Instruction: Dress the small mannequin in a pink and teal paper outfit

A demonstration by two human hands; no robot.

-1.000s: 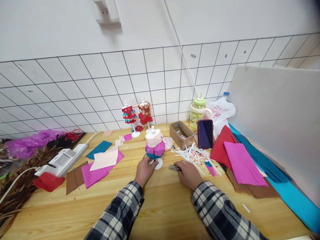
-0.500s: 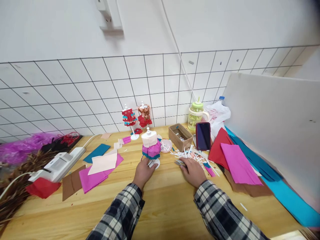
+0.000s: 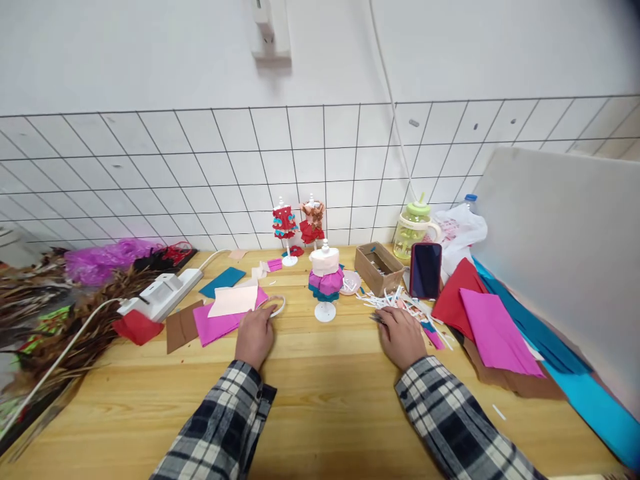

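Note:
A miniature dress form (image 3: 325, 277) stands upright on its round white base, dressed in a pale top and a puffed magenta skirt with a teal hem. To its left, my left hand (image 3: 255, 339) rests low over the table, fingers closed on a thin white curved strip (image 3: 280, 307) that looks like tape. On the right, my right hand (image 3: 403, 337) lies closed around small scissors (image 3: 377, 319); only their metal tips show. White paper scraps (image 3: 400, 300) lie just beyond that hand. Neither hand touches the dress form.
Two dressed miniature forms (image 3: 285, 223) stand by the wall. A cardboard box (image 3: 379, 268), phone (image 3: 425, 270) and green-lidded jug (image 3: 414, 227) are at the back right. Coloured paper (image 3: 503, 330) lies right; magenta paper (image 3: 215, 327) and a power strip (image 3: 163, 297) lie left.
My left hand has moved left, away from the dress form's base, with the white strip in it. The right hand stays by the scraps with the scissors. The view has shifted.

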